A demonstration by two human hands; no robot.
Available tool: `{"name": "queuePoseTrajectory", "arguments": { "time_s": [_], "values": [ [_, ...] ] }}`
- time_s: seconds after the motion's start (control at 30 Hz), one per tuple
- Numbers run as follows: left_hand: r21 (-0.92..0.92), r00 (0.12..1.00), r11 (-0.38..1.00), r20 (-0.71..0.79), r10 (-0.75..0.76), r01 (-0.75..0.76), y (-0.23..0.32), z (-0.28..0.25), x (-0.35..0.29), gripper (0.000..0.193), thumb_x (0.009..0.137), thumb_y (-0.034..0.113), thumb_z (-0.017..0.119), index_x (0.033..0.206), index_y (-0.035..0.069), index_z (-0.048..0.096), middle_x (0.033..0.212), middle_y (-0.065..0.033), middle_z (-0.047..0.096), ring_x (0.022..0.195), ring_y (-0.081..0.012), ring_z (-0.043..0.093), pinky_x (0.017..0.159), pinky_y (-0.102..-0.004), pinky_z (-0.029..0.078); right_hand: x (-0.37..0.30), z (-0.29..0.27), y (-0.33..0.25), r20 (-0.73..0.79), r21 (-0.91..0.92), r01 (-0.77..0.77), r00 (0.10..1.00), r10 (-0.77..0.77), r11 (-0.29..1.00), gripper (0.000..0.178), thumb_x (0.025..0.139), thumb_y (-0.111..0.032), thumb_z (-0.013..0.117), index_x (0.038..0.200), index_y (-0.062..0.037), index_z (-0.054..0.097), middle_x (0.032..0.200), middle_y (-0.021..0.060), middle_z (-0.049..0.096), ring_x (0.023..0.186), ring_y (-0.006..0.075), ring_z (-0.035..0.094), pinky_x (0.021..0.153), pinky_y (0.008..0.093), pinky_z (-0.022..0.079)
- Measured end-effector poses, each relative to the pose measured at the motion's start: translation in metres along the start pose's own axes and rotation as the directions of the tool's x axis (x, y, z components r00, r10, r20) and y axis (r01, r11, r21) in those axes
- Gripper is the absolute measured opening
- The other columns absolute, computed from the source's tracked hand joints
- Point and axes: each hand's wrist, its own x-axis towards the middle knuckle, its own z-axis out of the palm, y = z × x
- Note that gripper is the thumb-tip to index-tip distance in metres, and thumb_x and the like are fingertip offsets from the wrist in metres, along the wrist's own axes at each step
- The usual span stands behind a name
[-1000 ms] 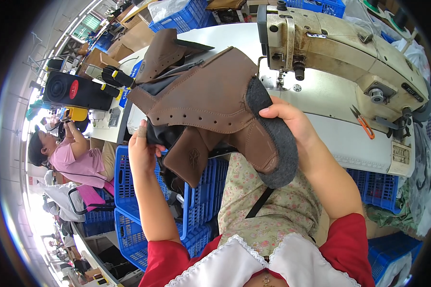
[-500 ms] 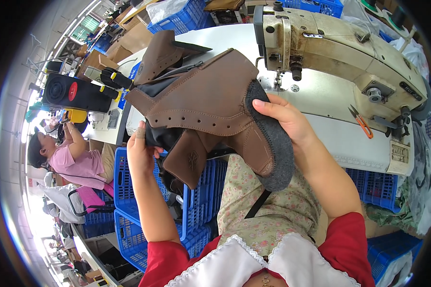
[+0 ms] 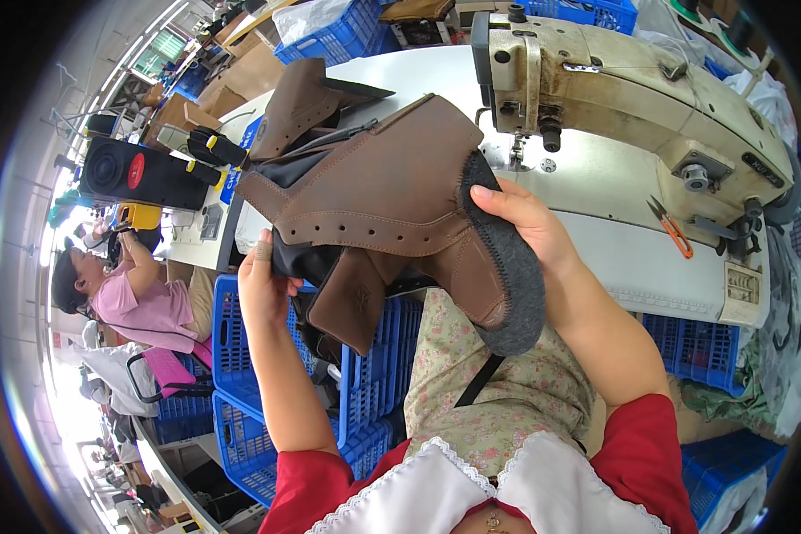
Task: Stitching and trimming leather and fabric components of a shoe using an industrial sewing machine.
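Between my hands hangs a brown leather boot upper (image 3: 387,173), with stitched seams, a row of eyelets and a grey felt edge along its right side. My right hand (image 3: 536,231) grips that felt edge, thumb on top and fingers behind. At the other end, my left hand (image 3: 265,280) pinches the dark lining; part of its grip is hidden behind the piece. Another brown upper piece (image 3: 298,107) lies on the table just beyond. The sewing machine (image 3: 614,98) stands to the right, its needle area past my right hand.
Orange-handled thread snips (image 3: 672,227) lie on the white machine table (image 3: 596,267). Blue plastic crates (image 3: 231,356) stand below at left, and another crate (image 3: 694,351) under the table at right. A black speaker (image 3: 138,173) is at far left, near a seated person in pink (image 3: 147,303).
The boot upper has shifted very slightly right and down at its upper edge. Both hands keep their hold on it.
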Motion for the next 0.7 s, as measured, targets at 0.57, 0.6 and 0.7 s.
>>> {"name": "queuePoseTrajectory", "arguments": {
  "time_s": [0.57,0.6,0.7],
  "values": [
    [-0.053,0.998,0.999,-0.069,0.005,-0.008,-0.001,0.008,0.003,0.039,0.102,0.034,0.056,0.092,-0.003,0.067,0.065,-0.0081,0.065,0.043,-0.0136,0.057,0.037,-0.0213,0.041,0.003,0.006,-0.003,-0.041,-0.115,-0.022,0.999,0.018,0.993,0.029,0.095,-0.013,0.062,0.119,0.0025,0.061,0.108,0.0121,0.070,0.090,0.0182,0.071,0.080,0.0302,0.057],
    [-0.049,0.997,0.999,-0.078,0.000,-0.004,-0.001,0.009,0.003,0.039,0.102,0.034,0.055,0.091,-0.003,0.067,0.065,-0.0080,0.065,0.043,-0.0136,0.056,0.037,-0.0215,0.041,0.003,0.005,-0.005,-0.043,-0.116,-0.022,0.999,0.018,0.993,0.029,0.095,-0.013,0.062,0.119,0.0025,0.061,0.108,0.0121,0.070,0.090,0.0182,0.071,0.080,0.0302,0.057],
    [-0.031,0.996,1.000,-0.092,-0.005,0.002,0.001,0.012,0.001,0.039,0.102,0.034,0.056,0.091,-0.003,0.066,0.065,-0.0078,0.065,0.043,-0.0135,0.056,0.037,-0.0219,0.041,0.003,0.004,-0.010,0.004,-0.145,-0.030,1.000,0.031,0.989,0.029,0.095,-0.014,0.062,0.119,0.0026,0.061,0.108,0.0117,0.070,0.092,0.0173,0.070,0.080,0.0297,0.057]
  ]
}}
